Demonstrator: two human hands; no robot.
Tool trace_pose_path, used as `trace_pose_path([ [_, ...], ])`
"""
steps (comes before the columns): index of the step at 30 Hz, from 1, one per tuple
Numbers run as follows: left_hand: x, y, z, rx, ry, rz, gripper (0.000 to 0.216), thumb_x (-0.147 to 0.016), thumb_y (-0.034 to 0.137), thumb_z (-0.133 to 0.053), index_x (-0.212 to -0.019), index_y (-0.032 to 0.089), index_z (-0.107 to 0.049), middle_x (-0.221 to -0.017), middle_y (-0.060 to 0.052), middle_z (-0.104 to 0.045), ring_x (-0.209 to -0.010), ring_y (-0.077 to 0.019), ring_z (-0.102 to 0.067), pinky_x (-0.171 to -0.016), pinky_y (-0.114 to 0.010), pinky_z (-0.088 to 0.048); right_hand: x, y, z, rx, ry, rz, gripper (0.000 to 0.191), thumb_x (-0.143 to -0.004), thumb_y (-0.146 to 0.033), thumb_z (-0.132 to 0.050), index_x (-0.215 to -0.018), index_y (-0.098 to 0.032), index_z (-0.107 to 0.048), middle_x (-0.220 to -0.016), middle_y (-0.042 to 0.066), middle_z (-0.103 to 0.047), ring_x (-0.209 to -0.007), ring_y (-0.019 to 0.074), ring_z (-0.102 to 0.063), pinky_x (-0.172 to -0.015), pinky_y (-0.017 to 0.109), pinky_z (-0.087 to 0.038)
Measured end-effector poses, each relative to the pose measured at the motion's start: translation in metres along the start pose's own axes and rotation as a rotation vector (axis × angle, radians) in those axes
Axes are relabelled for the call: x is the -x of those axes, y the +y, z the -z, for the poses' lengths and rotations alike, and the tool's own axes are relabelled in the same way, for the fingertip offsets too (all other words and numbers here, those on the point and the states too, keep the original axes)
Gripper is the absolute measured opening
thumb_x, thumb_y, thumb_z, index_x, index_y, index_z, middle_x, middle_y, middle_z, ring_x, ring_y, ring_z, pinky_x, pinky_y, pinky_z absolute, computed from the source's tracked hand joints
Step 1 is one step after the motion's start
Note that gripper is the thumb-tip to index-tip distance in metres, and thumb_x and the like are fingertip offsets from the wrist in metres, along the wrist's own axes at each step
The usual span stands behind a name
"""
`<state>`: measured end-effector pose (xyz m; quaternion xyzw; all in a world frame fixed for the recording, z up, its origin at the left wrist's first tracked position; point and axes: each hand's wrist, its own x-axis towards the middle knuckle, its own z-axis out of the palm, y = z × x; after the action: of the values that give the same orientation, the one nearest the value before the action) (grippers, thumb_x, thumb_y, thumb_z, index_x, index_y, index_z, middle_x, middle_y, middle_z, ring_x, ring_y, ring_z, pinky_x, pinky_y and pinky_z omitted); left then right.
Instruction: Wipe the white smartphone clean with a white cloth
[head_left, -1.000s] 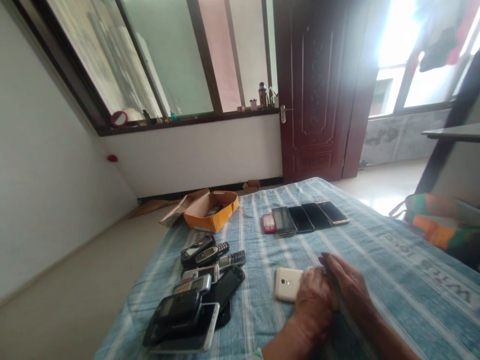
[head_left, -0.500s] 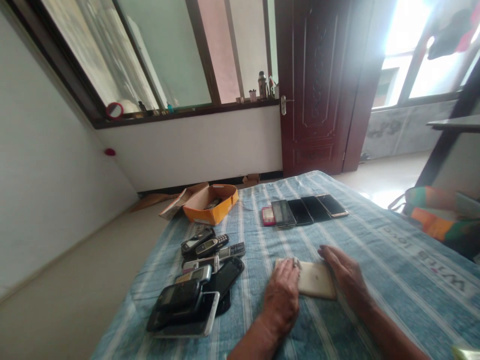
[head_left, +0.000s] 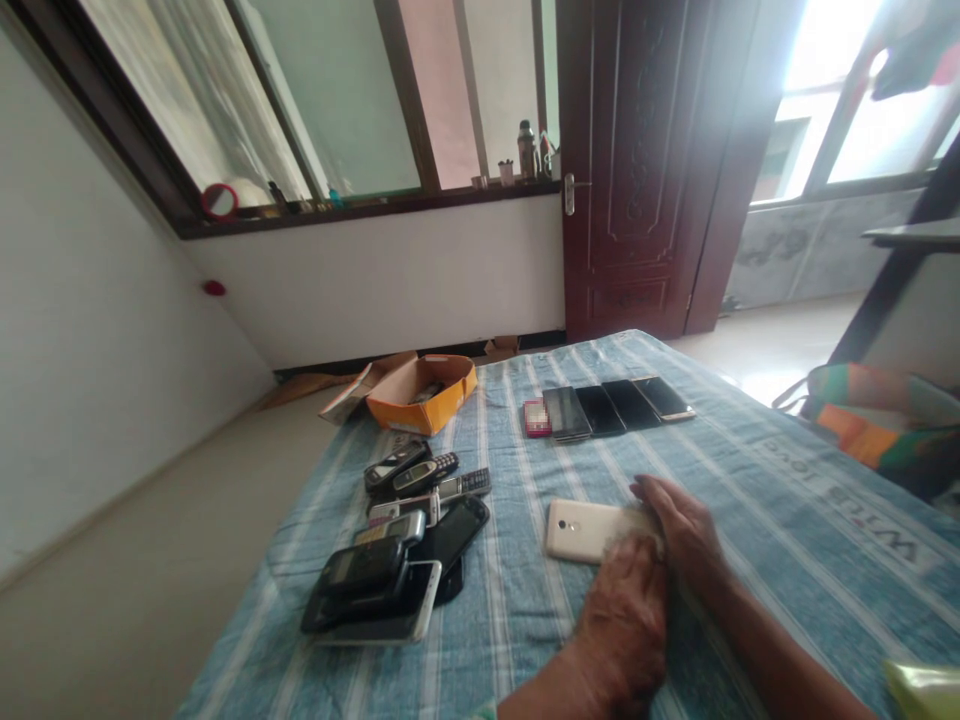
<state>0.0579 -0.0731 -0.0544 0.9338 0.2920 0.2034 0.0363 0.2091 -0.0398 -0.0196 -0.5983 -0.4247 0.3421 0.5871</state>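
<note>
A gold smartphone [head_left: 581, 530] lies back up on the striped bedspread, its camera at the left end. My left hand [head_left: 626, 605] presses bunched fingers on the right part of its back. A pale, crumpled bit like a tissue [head_left: 621, 545] shows blurred under those fingertips. Against the phone's right end rests my right hand [head_left: 686, 535], fingers stretched out and the thumb hidden. To the left is a pile of old mobile phones [head_left: 367, 565], some keypad and some touchscreen. Farther back, several dark-screened smartphones [head_left: 600, 410] lie in an overlapping row beside a small pink-edged item [head_left: 537, 418].
An open orange box [head_left: 431, 415] with some items inside stands at the bed's far left edge. The blue striped bedspread [head_left: 517, 620] covers the bed. Beyond are a dark red door [head_left: 637, 200] and a window ledge [head_left: 375, 212]. A colourful bag [head_left: 877, 410] sits at right.
My left hand has slid right along the phone's back with the pale bit, uncovering the camera end. My right hand stays by the right end. The view has shifted slightly.
</note>
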Motion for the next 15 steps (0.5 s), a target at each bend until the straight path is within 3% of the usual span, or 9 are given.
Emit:
trace_pose_path([
  [6,0.012,-0.008,0.019,-0.018,0.013,-0.003,0.045,-0.091,0.017,-0.043,-0.136,0.013,-0.045,-0.143,-0.012,-0.048,-0.136,-0.0266,-0.038,-0.111,-0.042,-0.040,0.000,0.002,0.002,-0.040,-0.001,-0.021,0.053,-0.077,-0.062,-0.058,-0.097,-0.016,-0.073,-0.097,0.011,-0.073,-0.094,0.0279,-0.064,-0.085,0.037,-0.046],
  [15,0.022,-0.026,0.063,0.091,-0.109,0.064,0.035,-0.090,0.020,-0.047,-0.124,0.016,-0.057,-0.139,-0.011,-0.052,-0.134,-0.0296,-0.041,-0.109,-0.048,-0.041,0.000,-0.001,-0.001,0.004,-0.008,0.024,0.051,-0.080,-0.062,-0.054,-0.092,-0.016,-0.073,-0.093,0.010,-0.074,-0.088,0.0259,-0.066,-0.077,0.034,-0.049],
])
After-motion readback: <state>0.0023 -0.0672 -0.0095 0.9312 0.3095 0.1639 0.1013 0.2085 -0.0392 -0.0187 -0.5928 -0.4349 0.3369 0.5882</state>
